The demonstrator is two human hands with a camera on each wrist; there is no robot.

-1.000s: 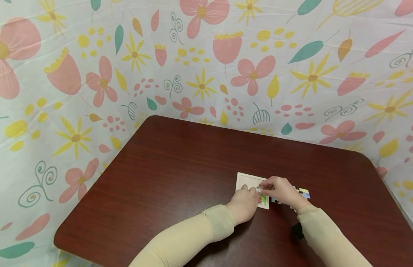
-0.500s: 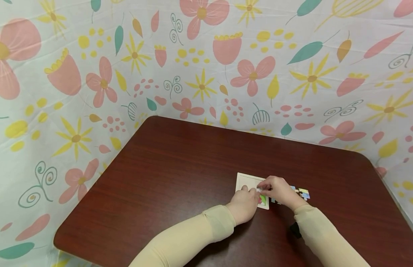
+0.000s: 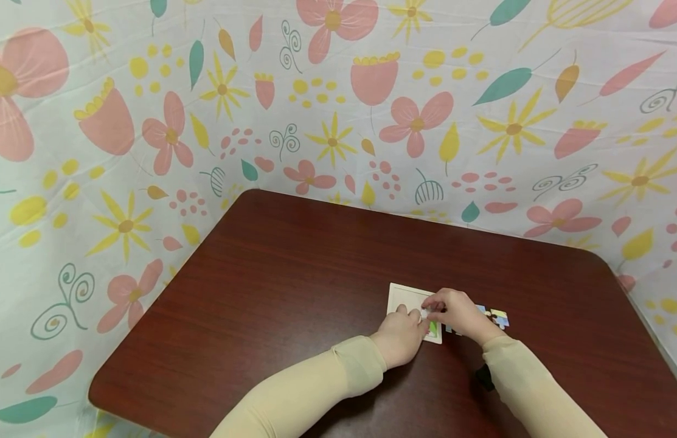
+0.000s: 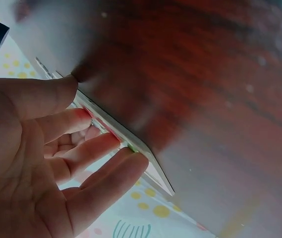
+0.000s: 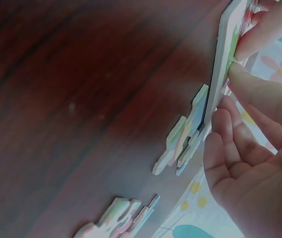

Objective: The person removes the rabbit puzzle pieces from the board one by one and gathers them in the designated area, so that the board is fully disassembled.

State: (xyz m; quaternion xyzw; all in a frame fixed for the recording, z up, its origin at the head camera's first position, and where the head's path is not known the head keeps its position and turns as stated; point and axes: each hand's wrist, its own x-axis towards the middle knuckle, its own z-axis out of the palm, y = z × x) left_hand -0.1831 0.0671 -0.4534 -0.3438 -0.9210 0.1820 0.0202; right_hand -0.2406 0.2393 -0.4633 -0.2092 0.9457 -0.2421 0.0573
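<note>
A jigsaw tray point(image 3: 401, 295) with a pale rim lies on the table, its near part filled with green and pink picture. My left hand point(image 3: 401, 334) rests on the tray's near left side, fingers extended; the left wrist view shows the fingertips point(image 4: 136, 161) on its surface. From the right, my right hand point(image 3: 461, 313) reaches over the tray, its thumb and index finger pinching a small light-coloured puzzle piece point(image 3: 424, 313). The piece is mostly covered by fingers. In the right wrist view the thumb tip is right at the tray's edge point(image 5: 225, 54).
Loose puzzle pieces point(image 3: 499, 317) lie right of the tray, partly behind my right hand. The right wrist view shows several, some beside the tray point(image 5: 173, 139) and a second group point(image 5: 113, 218) farther off. The dark wooden table point(image 3: 294, 261) meets a flower-printed cloth point(image 3: 327, 146) behind.
My right hand has shifted slightly left over the tray, and the piece at its fingertips now shows whiter. The left hand stays in place, its fingers moving only slightly.
</note>
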